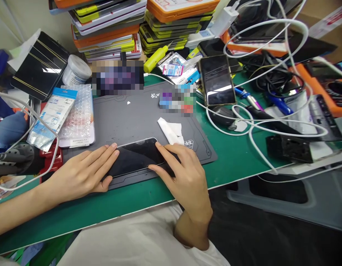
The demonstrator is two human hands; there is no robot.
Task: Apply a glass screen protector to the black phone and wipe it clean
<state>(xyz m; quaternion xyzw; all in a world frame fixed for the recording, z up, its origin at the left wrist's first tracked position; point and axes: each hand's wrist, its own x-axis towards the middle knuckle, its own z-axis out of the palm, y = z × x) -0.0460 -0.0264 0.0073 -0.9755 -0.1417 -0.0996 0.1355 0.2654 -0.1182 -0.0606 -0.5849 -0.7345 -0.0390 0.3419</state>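
Note:
A black phone (134,157) with a thin silver edge lies screen up on the dark grey mat (118,118), near the mat's front edge. Over its left end rests my left hand (89,168), fingers stretched and side by side, thumb at the lower edge. My right hand (183,168) grips the right end between the fingertips at the top corner and the thumb at the bottom corner. A crumpled white wipe (171,131) sits just behind my right hand.
Stacked orange and yellow boxes (107,33) stand at the back. Tangled white cables (254,122) and a second phone (217,79) lie to the right. Bubble wrap (78,114), a white jar (77,70) and a blue air blower (10,129) are on the left.

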